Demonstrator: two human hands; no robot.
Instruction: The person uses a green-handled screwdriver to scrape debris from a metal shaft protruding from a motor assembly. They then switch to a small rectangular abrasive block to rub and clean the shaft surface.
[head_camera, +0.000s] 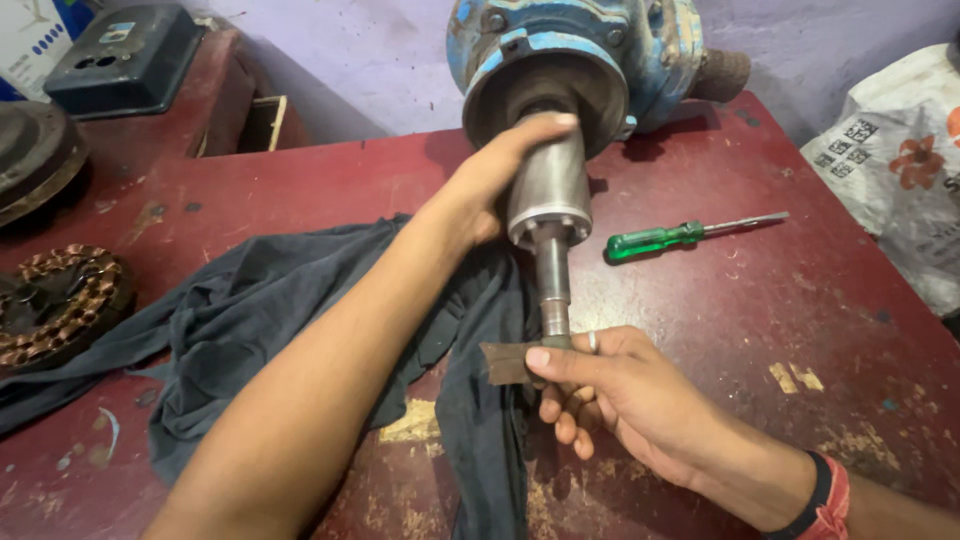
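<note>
A grey steel rotor (550, 185) with a thinner shaft (552, 285) sticks out of a blue motor housing (580, 50) toward me. My left hand (490, 180) wraps around the rotor's thick body. My right hand (610, 385) pinches a small brown strip of abrasive paper (503, 362) against the shaft's end, thumb on top.
A dark grey cloth (280, 320) lies on the worn red table (760, 300) under my left arm. A green-handled screwdriver (660, 238) rests right of the rotor. A copper-wound stator (55, 300) sits at the left, a printed sack (900, 160) at the right.
</note>
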